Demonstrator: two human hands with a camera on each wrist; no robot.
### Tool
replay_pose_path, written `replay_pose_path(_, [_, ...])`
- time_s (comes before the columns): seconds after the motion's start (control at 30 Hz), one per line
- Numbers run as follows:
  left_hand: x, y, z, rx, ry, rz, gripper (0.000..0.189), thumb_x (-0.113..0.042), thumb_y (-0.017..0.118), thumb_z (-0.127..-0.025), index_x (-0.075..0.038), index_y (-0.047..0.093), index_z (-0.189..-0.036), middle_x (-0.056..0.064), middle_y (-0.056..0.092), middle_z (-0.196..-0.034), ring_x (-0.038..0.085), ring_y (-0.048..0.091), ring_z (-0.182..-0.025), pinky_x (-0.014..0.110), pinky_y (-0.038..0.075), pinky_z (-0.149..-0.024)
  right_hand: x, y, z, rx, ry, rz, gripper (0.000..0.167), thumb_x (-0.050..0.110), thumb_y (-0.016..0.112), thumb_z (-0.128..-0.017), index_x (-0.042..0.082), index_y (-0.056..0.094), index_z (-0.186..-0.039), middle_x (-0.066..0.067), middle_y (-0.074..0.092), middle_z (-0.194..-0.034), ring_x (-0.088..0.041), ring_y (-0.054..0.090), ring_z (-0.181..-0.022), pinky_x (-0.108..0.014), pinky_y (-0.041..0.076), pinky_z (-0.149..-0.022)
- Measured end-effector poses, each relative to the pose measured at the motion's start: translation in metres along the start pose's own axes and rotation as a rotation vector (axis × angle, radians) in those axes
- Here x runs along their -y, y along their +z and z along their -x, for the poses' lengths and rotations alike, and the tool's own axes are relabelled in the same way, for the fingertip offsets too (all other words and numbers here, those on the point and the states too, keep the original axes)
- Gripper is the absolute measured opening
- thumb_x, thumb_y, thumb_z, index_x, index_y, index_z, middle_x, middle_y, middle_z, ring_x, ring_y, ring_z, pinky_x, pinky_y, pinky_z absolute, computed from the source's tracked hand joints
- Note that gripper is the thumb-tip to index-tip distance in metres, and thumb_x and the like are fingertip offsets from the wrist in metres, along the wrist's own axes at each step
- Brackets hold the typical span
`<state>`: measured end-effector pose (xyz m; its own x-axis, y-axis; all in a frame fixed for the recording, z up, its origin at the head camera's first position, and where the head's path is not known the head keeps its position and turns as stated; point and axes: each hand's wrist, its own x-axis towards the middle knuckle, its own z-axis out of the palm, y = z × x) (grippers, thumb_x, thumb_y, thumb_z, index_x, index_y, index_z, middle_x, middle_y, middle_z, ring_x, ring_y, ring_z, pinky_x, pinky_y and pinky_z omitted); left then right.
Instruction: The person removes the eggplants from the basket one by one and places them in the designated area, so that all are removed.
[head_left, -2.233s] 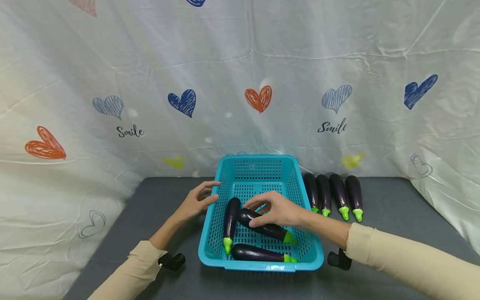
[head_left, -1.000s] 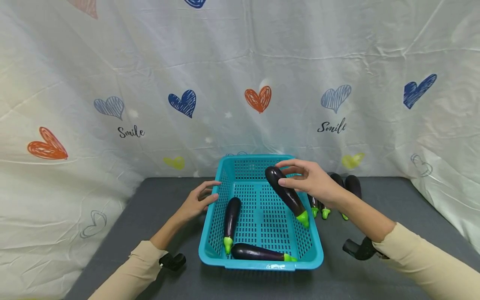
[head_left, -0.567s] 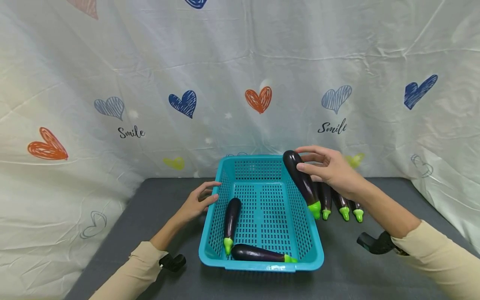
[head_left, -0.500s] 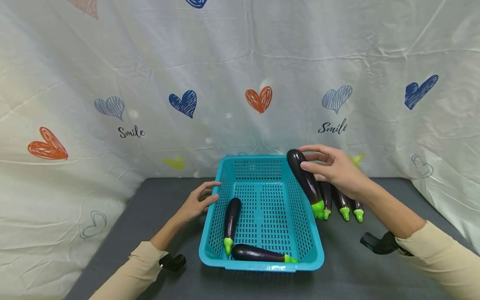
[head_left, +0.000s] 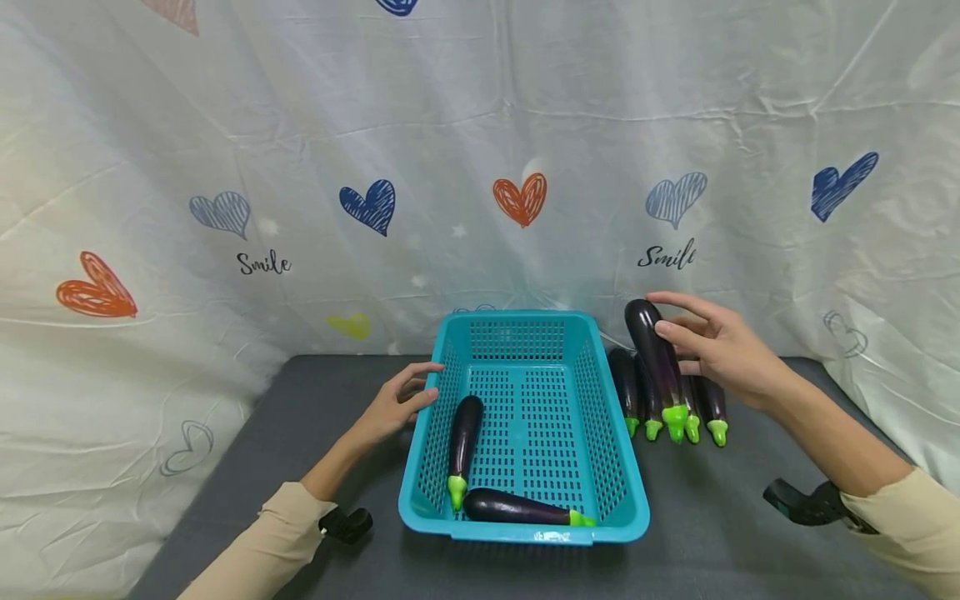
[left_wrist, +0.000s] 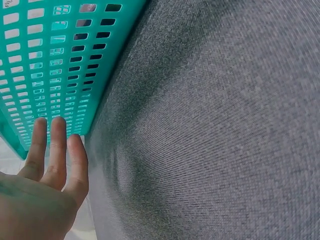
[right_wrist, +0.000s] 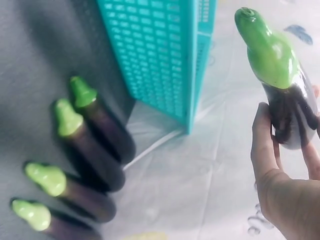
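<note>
In the head view my right hand pinches a dark purple eggplant near its rounded end, green cap downward. It is raised over a row of several other eggplants on the table. The right wrist view shows the held eggplant up close between thumb and fingers. My left hand is at the left rim of a blue plastic basket, its fingers extended against the side. Inside the basket, one eggplant lies along the left wall and another eggplant along the front wall.
A dark grey tabletop lies under everything. Behind it hangs a white curtain printed with hearts and words. The basket's right wall stands close to the leftmost eggplant of the row.
My right hand has lifted one eggplant from the middle of the basket and carried it rightward, past the rim and over the row. The left hand has stayed at the basket's left side.
</note>
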<state>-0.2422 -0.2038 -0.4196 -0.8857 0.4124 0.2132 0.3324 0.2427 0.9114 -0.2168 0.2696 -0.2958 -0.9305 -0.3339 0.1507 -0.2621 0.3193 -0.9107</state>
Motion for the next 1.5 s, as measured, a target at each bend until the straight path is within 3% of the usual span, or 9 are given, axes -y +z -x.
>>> replay_pose_path(0.17, [0.001, 0.0, 0.0, -0.004, 0.005, -0.01, 0.045, -0.017, 0.055, -0.107, -0.013, 0.046, -0.151, 0.027, 0.048, -0.142, 0.043, 0.055, -0.12, 0.049, 0.056, -0.081, -0.013, -0.011, 0.008, -0.021, 0.027, -0.011, 0.052, 0.029, 0.054, -0.108, 0.019, 0.039, -0.158, -0.023, 0.038, -0.153, -0.043, 0.043, -0.131, -0.038, 0.054, -0.087])
replay_pose_path(0.47, [0.001, 0.0, 0.0, -0.002, 0.005, -0.01, 0.045, -0.017, 0.055, -0.107, -0.012, 0.046, -0.151, 0.028, 0.048, -0.142, 0.043, 0.056, -0.119, 0.047, 0.057, -0.08, -0.037, -0.024, 0.02, -0.058, 0.031, -0.041, 0.052, 0.015, 0.06, -0.105, 0.017, 0.043, -0.155, -0.01, 0.046, -0.14, -0.014, 0.06, -0.113, -0.033, 0.055, -0.082])
replay_pose_path(0.63, [0.0, 0.001, -0.001, -0.006, 0.005, -0.018, 0.045, -0.017, 0.055, -0.107, -0.012, 0.046, -0.151, 0.026, 0.049, -0.142, 0.042, 0.056, -0.119, 0.048, 0.056, -0.081, -0.047, -0.029, 0.025, -0.064, 0.044, -0.06, 0.055, 0.011, 0.063, -0.103, 0.018, 0.044, -0.154, -0.008, 0.048, -0.136, -0.013, 0.062, -0.109, -0.033, 0.056, -0.081])
replay_pose_path(0.93, [0.0, 0.001, 0.0, -0.003, -0.001, -0.004, 0.045, -0.018, 0.055, -0.107, -0.012, 0.045, -0.151, 0.026, 0.05, -0.14, 0.042, 0.057, -0.118, 0.046, 0.057, -0.08, -0.064, -0.038, 0.037, -0.069, 0.066, -0.018, 0.069, 0.011, 0.067, -0.101, 0.022, 0.033, -0.16, -0.02, 0.029, -0.152, -0.008, 0.054, -0.116, -0.03, 0.055, -0.083])
replay_pose_path(1.2, [0.0, 0.0, 0.0, -0.003, 0.004, -0.009, 0.045, -0.017, 0.055, -0.107, -0.012, 0.045, -0.151, 0.028, 0.05, -0.139, 0.042, 0.057, -0.117, 0.046, 0.057, -0.08, -0.078, -0.052, 0.044, -0.076, 0.084, -0.071, 0.073, 0.005, 0.068, -0.099, 0.022, 0.032, -0.161, -0.007, 0.04, -0.142, -0.01, 0.064, -0.11, -0.028, 0.055, -0.084])
replay_pose_path(1.4, [-0.001, 0.001, 0.0, -0.001, 0.002, -0.003, 0.045, -0.017, 0.055, -0.107, -0.012, 0.045, -0.151, 0.028, 0.049, -0.14, 0.042, 0.056, -0.118, 0.047, 0.056, -0.08, -0.093, -0.068, 0.049, -0.085, 0.086, 0.02, 0.071, 0.01, 0.066, -0.101, 0.026, 0.032, -0.161, -0.01, 0.036, -0.147, -0.007, 0.048, -0.119, -0.028, 0.055, -0.084])
replay_pose_path(1.5, [-0.001, 0.001, 0.0, 0.0, 0.004, 0.006, 0.045, -0.017, 0.055, -0.107, -0.011, 0.045, -0.151, 0.028, 0.05, -0.139, 0.042, 0.057, -0.118, 0.047, 0.057, -0.08, -0.099, -0.075, 0.05, -0.095, 0.077, 0.08, 0.07, 0.01, 0.067, -0.101, 0.025, 0.034, -0.16, -0.008, 0.039, -0.144, -0.003, 0.05, -0.116, -0.029, 0.055, -0.082])
